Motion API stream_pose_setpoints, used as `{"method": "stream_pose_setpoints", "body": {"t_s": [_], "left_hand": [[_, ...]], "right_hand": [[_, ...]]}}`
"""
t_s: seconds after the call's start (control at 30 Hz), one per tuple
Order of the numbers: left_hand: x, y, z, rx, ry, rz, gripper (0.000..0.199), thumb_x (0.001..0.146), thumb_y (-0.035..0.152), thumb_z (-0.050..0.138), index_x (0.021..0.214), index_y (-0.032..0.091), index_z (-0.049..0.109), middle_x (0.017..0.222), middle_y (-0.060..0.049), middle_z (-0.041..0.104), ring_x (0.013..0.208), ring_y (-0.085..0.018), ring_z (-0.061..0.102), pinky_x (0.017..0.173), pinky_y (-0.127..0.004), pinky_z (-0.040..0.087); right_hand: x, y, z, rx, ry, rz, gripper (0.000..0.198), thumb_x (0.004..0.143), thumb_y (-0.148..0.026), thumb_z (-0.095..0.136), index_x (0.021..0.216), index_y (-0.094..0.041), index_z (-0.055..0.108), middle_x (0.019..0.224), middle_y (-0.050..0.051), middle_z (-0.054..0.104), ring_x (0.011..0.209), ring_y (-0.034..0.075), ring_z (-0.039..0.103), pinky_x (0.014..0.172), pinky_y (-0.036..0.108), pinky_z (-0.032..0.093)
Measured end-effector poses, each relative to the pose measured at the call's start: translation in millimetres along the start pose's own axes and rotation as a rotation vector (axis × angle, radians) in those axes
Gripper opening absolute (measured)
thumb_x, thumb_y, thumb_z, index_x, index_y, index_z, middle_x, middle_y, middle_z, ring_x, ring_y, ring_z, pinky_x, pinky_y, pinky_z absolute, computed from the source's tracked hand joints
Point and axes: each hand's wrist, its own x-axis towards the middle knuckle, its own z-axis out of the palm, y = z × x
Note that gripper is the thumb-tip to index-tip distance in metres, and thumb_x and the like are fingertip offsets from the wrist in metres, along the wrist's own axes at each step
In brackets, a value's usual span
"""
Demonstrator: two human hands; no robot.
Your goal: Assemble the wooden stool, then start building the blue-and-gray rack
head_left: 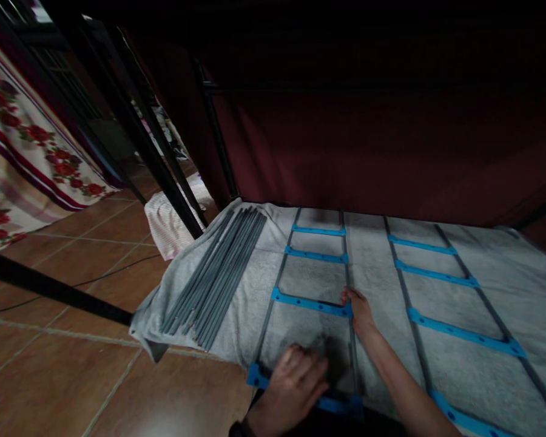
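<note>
A frame of grey rods [266, 328] and blue crossbars [309, 301] lies flat on a grey cloth in front of me. At the right end of its third crossbar, my right hand [360, 312] is closed around the grey side rod [347, 274]. My left hand [295, 379] is curled over the nearest blue crossbar [332, 405] and hides its middle. Whatever those fingers hold, if anything, is out of sight. To the right lies a second similar frame, with blue crossbars [464, 331] across two grey rods [404, 288].
A bundle of loose grey rods [230, 273] rests on the left part of the grey cloth [373, 243]. Black metal posts [131, 121] and a bar [54, 288] stand at the left. Dark red fabric [368, 158] hangs behind; a cable [104, 276] crosses the tiled floor.
</note>
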Motion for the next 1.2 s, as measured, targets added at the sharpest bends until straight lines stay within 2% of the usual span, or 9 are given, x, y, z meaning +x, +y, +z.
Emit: {"method": "stream_pose_setpoints", "body": {"t_s": [0.13,0.23,0.33,0.5,0.67,0.87,0.97,1.0,1.2], "left_hand": [[-7.8,-91.3,-40.2,0.318,0.213,-0.585,0.033,0.100,0.027,0.040,0.121,0.017,0.063,0.115,-0.013,0.066,0.107,-0.026,0.061,0.094,-0.041,0.049],[-21.0,-142.9,-56.9,0.551,0.041,-0.812,0.034,0.097,0.023,0.041,0.115,0.007,0.065,0.110,-0.018,0.064,0.098,-0.029,0.060,0.091,-0.042,0.048],[-31.1,-156.9,-59.3,0.658,-0.165,-0.855,0.033,0.096,0.016,0.037,0.113,0.009,0.065,0.103,-0.015,0.063,0.095,-0.027,0.059,0.087,-0.037,0.048],[-21.8,-146.7,-53.1,0.769,-0.266,-0.898,0.037,0.095,0.009,0.030,0.111,0.008,0.063,0.098,-0.016,0.060,0.096,-0.029,0.060,0.079,-0.036,0.048],[-2.4,-148.1,-68.9,0.660,-0.326,-0.977,0.037,0.094,0.009,0.026,0.111,0.004,0.059,0.095,-0.019,0.064,0.088,-0.029,0.067,0.068,-0.033,0.048],[-8.0,-143.2,-98.6,0.264,-0.066,-1.232,0.037,0.092,0.039,0.040,0.114,0.015,0.057,0.090,-0.014,0.071,0.081,-0.031,0.069,0.065,-0.035,0.050],[-7.9,-116.1,-87.1,-0.054,0.145,-1.133,0.040,0.087,0.053,0.046,0.101,0.018,0.061,0.079,-0.007,0.071,0.078,-0.026,0.069,0.065,-0.031,0.052],[-5.7,-101.4,-78.6,-0.159,0.140,-1.044,0.043,0.088,0.056,0.044,0.098,0.019,0.063,0.078,-0.006,0.071,0.077,-0.025,0.069,0.066,-0.030,0.053],[20.8,8.7,-11.6,-0.407,-0.123,-0.616,0.036,0.096,0.044,0.043,0.104,0.021,0.069,0.089,-0.006,0.077,0.078,-0.021,0.074,0.067,-0.027,0.057]], "right_hand": [[7.8,2.7,-13.8,-0.240,0.072,-0.178,0.031,0.056,-0.035,0.066,0.083,-0.020,0.067,0.080,0.003,0.069,0.078,0.021,0.063,0.071,0.033,0.051],[1.9,11.0,-26.0,-0.467,0.057,-0.362,0.033,0.063,-0.036,0.059,0.090,-0.019,0.070,0.095,0.008,0.070,0.096,0.027,0.062,0.089,0.044,0.050],[-14.8,23.9,-37.9,-0.564,0.017,-0.455,0.037,0.071,-0.035,0.054,0.100,-0.019,0.070,0.105,0.011,0.068,0.101,0.028,0.061,0.095,0.048,0.047],[-43.3,37.2,-49.8,-0.606,-0.065,-0.490,0.044,0.075,-0.027,0.052,0.116,-0.022,0.066,0.115,0.010,0.065,0.112,0.028,0.059,0.101,0.048,0.046],[-51.2,34.0,-49.0,-0.559,-0.046,-0.485,0.041,0.078,-0.025,0.052,0.116,-0.023,0.065,0.119,0.009,0.064,0.116,0.027,0.058,0.106,0.048,0.043],[-63.7,27.1,-45.6,-0.405,0.052,-0.451,0.036,0.081,-0.029,0.054,0.116,-0.023,0.064,0.122,0.009,0.063,0.121,0.026,0.055,0.111,0.048,0.038],[-85.3,14.1,-38.3,-0.278,0.063,-0.398,0.036,0.083,-0.034,0.058,0.117,-0.024,0.064,0.125,0.008,0.062,0.122,0.026,0.053,0.111,0.047,0.037],[-95.4,7.7,-33.6,-0.221,0.042,-0.345,0.035,0.084,-0.036,0.060,0.116,-0.025,0.064,0.124,0.008,0.063,0.119,0.025,0.055,0.110,0.047,0.037],[-159.0,-31.8,-0.5,0.428,-0.237,0.158,0.036,0.081,-0.044,0.068,0.111,-0.024,0.066,0.099,0.005,0.071,0.093,0.021,0.065,0.090,0.038,0.050]]}}
